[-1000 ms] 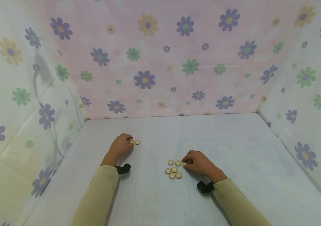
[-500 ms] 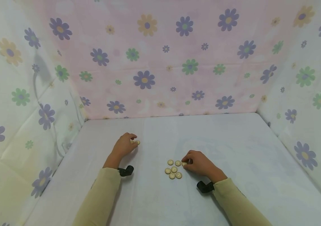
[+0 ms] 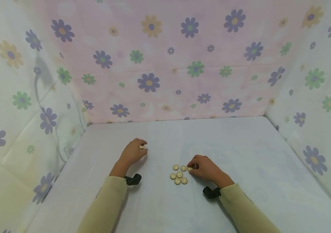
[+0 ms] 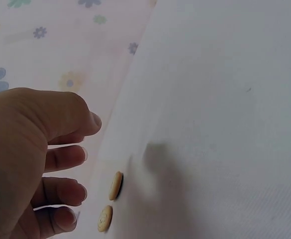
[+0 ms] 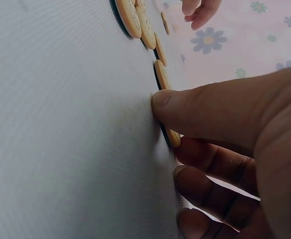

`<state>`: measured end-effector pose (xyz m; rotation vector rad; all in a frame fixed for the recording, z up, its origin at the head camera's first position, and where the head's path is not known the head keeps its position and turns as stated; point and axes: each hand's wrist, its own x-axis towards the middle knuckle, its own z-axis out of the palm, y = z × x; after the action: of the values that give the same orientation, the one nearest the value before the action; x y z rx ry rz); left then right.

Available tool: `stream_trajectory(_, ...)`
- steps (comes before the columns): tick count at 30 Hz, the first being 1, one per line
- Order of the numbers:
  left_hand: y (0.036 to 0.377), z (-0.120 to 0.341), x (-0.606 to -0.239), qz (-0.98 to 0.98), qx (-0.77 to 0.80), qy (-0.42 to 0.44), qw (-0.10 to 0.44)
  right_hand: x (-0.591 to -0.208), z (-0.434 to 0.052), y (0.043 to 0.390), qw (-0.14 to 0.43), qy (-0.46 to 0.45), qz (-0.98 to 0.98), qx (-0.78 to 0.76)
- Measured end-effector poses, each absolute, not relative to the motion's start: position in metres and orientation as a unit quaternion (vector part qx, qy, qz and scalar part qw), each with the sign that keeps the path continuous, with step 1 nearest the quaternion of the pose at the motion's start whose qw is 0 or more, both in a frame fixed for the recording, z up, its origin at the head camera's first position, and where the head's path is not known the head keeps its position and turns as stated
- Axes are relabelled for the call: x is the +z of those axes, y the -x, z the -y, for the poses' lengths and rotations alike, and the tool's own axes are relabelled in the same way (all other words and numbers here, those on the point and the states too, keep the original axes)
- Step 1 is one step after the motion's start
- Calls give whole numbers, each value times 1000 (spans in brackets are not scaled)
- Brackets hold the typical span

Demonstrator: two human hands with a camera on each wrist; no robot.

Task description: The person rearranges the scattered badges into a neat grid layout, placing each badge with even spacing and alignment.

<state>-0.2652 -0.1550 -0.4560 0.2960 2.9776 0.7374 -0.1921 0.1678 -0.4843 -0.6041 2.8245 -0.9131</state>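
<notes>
Floral backdrop [image 3: 165, 61]: pink cloth with purple, green and orange flowers, standing along the far edge; paler floral cloth on the left and right sides.

Counter [image 3: 241, 168]: pale, covered in white cloth, carrying all the items.

Left hand [image 3: 131, 151]: at centre-left of the counter, sleeve in beige. Its fingers [image 4: 68, 157] are loosely curled, not clenched; the wrist view shows them apart from the two left buttons [image 4: 110, 201], which lie on the counter just beside the fingertips. From the head view, one of these buttons shows at the fingertips; contact cannot be told.

Right hand [image 3: 205, 168]: near centre, right of the button cluster. Thumb and fingers [image 5: 210, 109] pinch one button [image 5: 172, 137] against the counter, at the right edge of the cluster.

Button cluster [image 3: 179, 175]: five round cream buttons lying flat, close together, some touching, just left of the right hand and well apart from the left pair.
</notes>
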Motion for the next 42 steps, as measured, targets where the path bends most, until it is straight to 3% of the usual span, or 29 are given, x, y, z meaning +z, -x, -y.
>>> stream_trajectory(42,232,98,-465,-958,200,-194,62,-484,-166,194,67,183,-936,-294)
